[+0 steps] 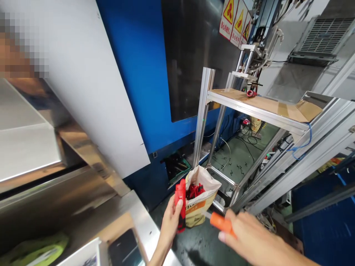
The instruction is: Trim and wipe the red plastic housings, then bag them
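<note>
In the head view, my left hand [170,218] grips a red and black plastic part [181,197], held upright with its black end down. My right hand [244,232] is wrapped round the orange handle of a knife-like tool [222,222]; its short blade points left toward the red part, and blur hides its exact shape. The tool and the part are apart. Just behind both hands, an open woven sack [198,214] stands on the floor with several red pieces [195,191] inside.
At left is a metal-edged bench [141,212] with a white box [85,255] and a dark flat device [126,249]. An aluminium frame [203,114] carries a cardboard-covered shelf [266,103] with a red part on it. Behind stands a blue machine [138,74]. Cables lie on the green floor.
</note>
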`<action>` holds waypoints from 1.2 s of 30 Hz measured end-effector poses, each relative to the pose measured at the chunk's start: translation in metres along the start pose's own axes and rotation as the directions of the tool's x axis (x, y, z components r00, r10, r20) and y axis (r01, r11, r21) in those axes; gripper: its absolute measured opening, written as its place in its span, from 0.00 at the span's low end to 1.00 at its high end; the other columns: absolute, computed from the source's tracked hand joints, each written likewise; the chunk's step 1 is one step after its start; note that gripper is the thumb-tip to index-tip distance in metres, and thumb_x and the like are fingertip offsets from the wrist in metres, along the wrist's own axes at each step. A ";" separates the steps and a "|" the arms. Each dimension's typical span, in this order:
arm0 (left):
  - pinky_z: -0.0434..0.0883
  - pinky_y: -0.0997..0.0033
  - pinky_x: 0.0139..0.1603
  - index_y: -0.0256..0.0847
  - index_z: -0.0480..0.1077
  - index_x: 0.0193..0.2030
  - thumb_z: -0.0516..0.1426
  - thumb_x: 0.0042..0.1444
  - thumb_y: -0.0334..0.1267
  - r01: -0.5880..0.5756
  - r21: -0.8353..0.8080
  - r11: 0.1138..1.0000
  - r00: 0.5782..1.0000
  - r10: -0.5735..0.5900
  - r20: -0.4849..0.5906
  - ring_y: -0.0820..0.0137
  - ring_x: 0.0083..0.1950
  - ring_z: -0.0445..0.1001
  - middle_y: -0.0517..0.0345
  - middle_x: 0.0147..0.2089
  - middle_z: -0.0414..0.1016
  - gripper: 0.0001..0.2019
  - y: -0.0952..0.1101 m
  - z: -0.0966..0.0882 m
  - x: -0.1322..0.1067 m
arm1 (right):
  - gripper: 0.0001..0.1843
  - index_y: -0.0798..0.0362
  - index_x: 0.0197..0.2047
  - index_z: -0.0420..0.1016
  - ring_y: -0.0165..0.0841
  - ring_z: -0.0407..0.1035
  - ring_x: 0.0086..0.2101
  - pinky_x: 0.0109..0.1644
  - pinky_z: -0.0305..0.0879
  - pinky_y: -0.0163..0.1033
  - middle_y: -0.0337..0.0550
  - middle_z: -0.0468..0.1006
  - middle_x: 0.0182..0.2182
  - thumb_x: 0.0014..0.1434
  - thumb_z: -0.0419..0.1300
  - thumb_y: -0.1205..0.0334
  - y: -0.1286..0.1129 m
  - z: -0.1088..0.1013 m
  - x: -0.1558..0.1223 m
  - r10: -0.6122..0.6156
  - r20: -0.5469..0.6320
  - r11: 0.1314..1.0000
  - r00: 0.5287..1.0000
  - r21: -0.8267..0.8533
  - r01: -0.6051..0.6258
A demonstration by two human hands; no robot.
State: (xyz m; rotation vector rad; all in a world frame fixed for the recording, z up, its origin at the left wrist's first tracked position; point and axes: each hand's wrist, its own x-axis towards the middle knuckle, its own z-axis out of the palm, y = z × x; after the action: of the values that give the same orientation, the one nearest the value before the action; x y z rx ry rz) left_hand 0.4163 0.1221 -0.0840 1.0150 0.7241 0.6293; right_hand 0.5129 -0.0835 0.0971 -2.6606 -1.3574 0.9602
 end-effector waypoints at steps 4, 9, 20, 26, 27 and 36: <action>0.75 0.62 0.39 0.38 0.68 0.51 0.56 0.62 0.35 0.115 -0.224 0.968 0.991 -0.129 -0.045 0.69 0.37 0.76 0.56 0.42 0.76 0.12 -0.001 0.005 0.002 | 0.20 0.57 0.50 0.72 0.50 0.73 0.44 0.44 0.65 0.46 0.56 0.78 0.41 0.63 0.50 0.53 -0.003 0.013 0.000 -0.010 -0.007 1.000 1.000 -0.023 0.010; 0.74 0.69 0.30 0.36 0.69 0.38 0.55 0.63 0.35 0.272 -0.425 0.864 0.941 -0.330 -0.070 0.72 0.31 0.73 0.61 0.33 0.72 0.04 -0.005 0.009 -0.003 | 0.21 0.60 0.51 0.71 0.54 0.73 0.43 0.45 0.66 0.50 0.60 0.78 0.42 0.63 0.51 0.55 -0.003 0.021 -0.005 -0.014 0.000 0.998 1.000 -0.059 0.014; 0.73 0.78 0.23 0.34 0.69 0.40 0.52 0.65 0.32 0.566 -0.648 0.510 0.774 -0.600 0.205 0.77 0.27 0.72 0.61 0.32 0.72 0.06 0.009 -0.004 -0.017 | 0.22 0.60 0.54 0.71 0.56 0.73 0.45 0.45 0.66 0.51 0.62 0.78 0.43 0.61 0.52 0.57 -0.011 0.033 -0.025 0.023 0.103 0.999 0.994 -0.027 -0.020; 0.66 0.86 0.13 0.32 0.66 0.50 0.45 0.68 0.37 0.725 -0.496 0.477 0.677 -0.624 0.390 0.82 0.17 0.64 0.58 0.29 0.70 0.13 0.025 -0.018 -0.049 | 0.24 0.60 0.53 0.70 0.54 0.72 0.45 0.45 0.66 0.51 0.61 0.76 0.43 0.63 0.51 0.51 -0.015 0.016 -0.039 -0.058 0.014 0.997 0.998 0.058 0.057; 0.69 0.83 0.15 0.32 0.66 0.51 0.45 0.68 0.36 0.733 -0.459 0.502 0.675 -0.625 0.394 0.80 0.18 0.66 0.57 0.30 0.71 0.13 0.025 -0.019 -0.054 | 0.24 0.60 0.53 0.70 0.54 0.72 0.45 0.45 0.66 0.51 0.60 0.76 0.42 0.64 0.50 0.51 -0.016 0.015 -0.040 -0.066 -0.008 0.996 0.998 0.067 0.066; 0.74 0.73 0.42 0.38 0.71 0.50 0.68 0.42 0.27 0.330 0.025 0.943 0.932 -0.330 0.150 0.60 0.49 0.77 0.49 0.44 0.78 0.25 0.017 -0.015 -0.059 | 0.24 0.57 0.49 0.72 0.52 0.73 0.43 0.42 0.68 0.50 0.56 0.77 0.39 0.63 0.50 0.47 -0.010 0.024 -0.031 -0.101 -0.076 0.994 0.992 0.030 0.104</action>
State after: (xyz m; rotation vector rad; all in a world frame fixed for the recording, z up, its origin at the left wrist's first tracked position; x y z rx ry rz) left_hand 0.3661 0.0920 -0.0590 0.9027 0.7379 0.2556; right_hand 0.4797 -0.1068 0.0967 -2.5466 -1.4326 0.8566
